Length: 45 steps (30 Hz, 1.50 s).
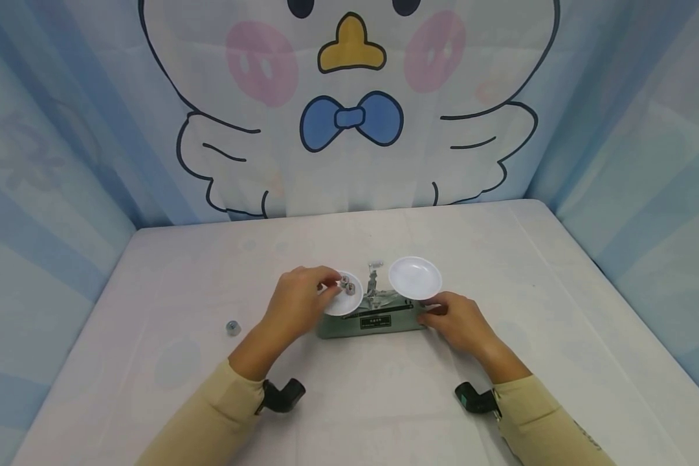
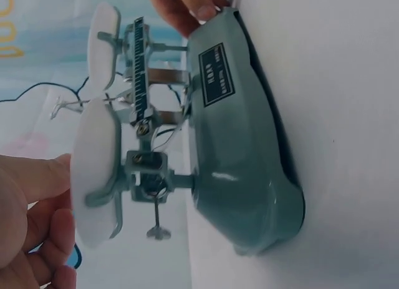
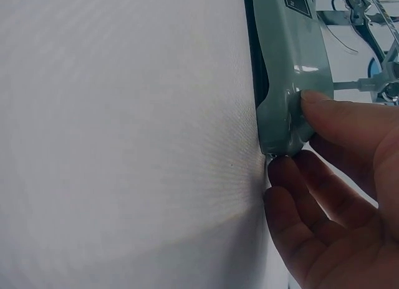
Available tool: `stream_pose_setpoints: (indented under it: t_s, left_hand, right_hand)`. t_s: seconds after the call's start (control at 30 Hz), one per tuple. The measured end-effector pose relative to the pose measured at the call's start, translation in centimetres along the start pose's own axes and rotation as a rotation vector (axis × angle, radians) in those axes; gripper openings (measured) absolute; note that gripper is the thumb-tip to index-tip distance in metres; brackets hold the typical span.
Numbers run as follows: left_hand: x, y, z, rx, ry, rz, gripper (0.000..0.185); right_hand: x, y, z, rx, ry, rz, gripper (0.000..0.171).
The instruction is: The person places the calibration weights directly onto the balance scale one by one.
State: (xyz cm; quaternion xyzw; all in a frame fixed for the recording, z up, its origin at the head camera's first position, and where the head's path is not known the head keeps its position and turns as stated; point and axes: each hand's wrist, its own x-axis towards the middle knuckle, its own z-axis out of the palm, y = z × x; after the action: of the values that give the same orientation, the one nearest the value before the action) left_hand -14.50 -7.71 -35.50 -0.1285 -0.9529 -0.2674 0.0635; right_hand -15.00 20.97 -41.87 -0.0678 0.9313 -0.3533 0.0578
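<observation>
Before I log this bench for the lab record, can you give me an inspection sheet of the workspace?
Surface: white table, bare in front.
Job's things: green balance; small weights on left pan; right pan holds nothing.
Clutter: one loose weight far left.
Hands: left hand pinches at the weights; right hand steadies the balance's end.
Cables: nothing seen.
Surroundings: cartoon bird cloth behind, blue striped sides.

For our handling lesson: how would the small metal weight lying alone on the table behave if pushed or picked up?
The loose weight looks like a short metal cylinder, so probably heavy for its size and stiff. Standing on its flat end, it would likely slide; tipped sideways, it could roll. Its shiny surface may be slippery.
</observation>
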Motion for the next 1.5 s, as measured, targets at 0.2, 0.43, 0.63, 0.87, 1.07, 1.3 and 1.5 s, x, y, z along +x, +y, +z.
stream_pose_setpoints:
  t_s: [0.2, 0.43, 0.63, 0.87, 1.07, 1.3, 1.5]
  left_hand:
    - [-0.7, -1.6, -1.4, -0.061, -0.041, -0.047, 0.025]
    - [-1.8, -4.4, -2.8, -0.065, -0.092, -0.086, 0.033]
    - [-2.6, -6.5, -3.0, -0.049, -0.115, -0.132, 0.033]
    - [-2.9, -8.2, -1.7, -0.046, -0.148, -0.202, 0.031]
    - [-2.8, -9.0, -0.4, -0.054, -0.157, -0.258, 0.030]
    - [-2.5, -9.4, 0.4, -0.069, -0.136, -0.267, 0.028]
    - [-2.4, -9.8, 0.9, -0.066, -0.124, -0.265, 0.024]
  right_hand:
    - [0.0, -0.1, 0.0, 0.005, -0.005, 0.004, 0.041]
    - [-0.1, -0.1, -0.1, 0.001, -0.007, 0.000, 0.040]
    - [-0.1, -0.1, -0.1, -0.004, -0.005, 0.002, 0.041]
    - [0.0, -0.1, -0.1, -0.009, -0.004, -0.007, 0.041]
    - [0.0, -0.1, 0.0, -0.011, -0.006, 0.005, 0.040]
    - [0.0, 0.0, 0.0, -0.009, -0.005, 0.001, 0.041]
    - [0.0, 0.0, 0.0, -0.012, -0.004, -0.006, 0.040]
